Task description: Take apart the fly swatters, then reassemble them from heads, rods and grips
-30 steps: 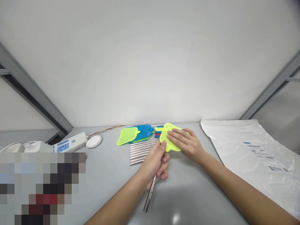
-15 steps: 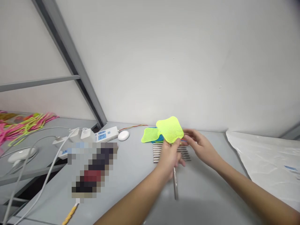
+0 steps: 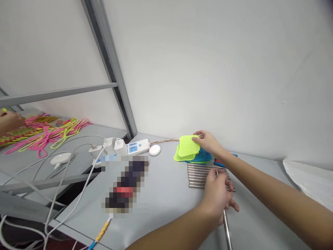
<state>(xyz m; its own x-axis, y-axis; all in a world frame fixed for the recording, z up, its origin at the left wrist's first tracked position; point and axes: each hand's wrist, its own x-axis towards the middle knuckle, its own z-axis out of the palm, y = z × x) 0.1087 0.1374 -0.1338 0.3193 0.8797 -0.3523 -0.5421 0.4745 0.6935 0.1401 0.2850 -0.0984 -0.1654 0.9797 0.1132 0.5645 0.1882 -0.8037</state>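
My right hand (image 3: 206, 140) pinches the edge of a yellow-green perforated fly swatter head (image 3: 189, 146) above the pile at the back. Under it lie another yellow-green swatter head (image 3: 180, 155) and blue swatter heads (image 3: 203, 156). My left hand (image 3: 217, 191) is closed around a shiny metal rod (image 3: 227, 229) that slants toward the front; its upper tip shows above the thumb. Behind that hand, several similar metal rods (image 3: 197, 176) lie side by side in a row, partly covered by it. Small blue and red pieces (image 3: 218, 163) lie behind the rods, partly hidden by my right forearm.
Left of the pile sit a white round device (image 3: 155, 150) and a power strip (image 3: 142, 146) with chargers and cables. A pixelated object (image 3: 127, 184) lies nearer. White plastic sheeting (image 3: 299, 173) is at right. Another person's hand (image 3: 10, 121) is over pink and yellow cords (image 3: 65, 132).
The yellow-green swatter head, earlier above my left hand at the rod's top, is now in my right hand over the pile. My left hand with the rod is lower and nearer. The view has shifted left.
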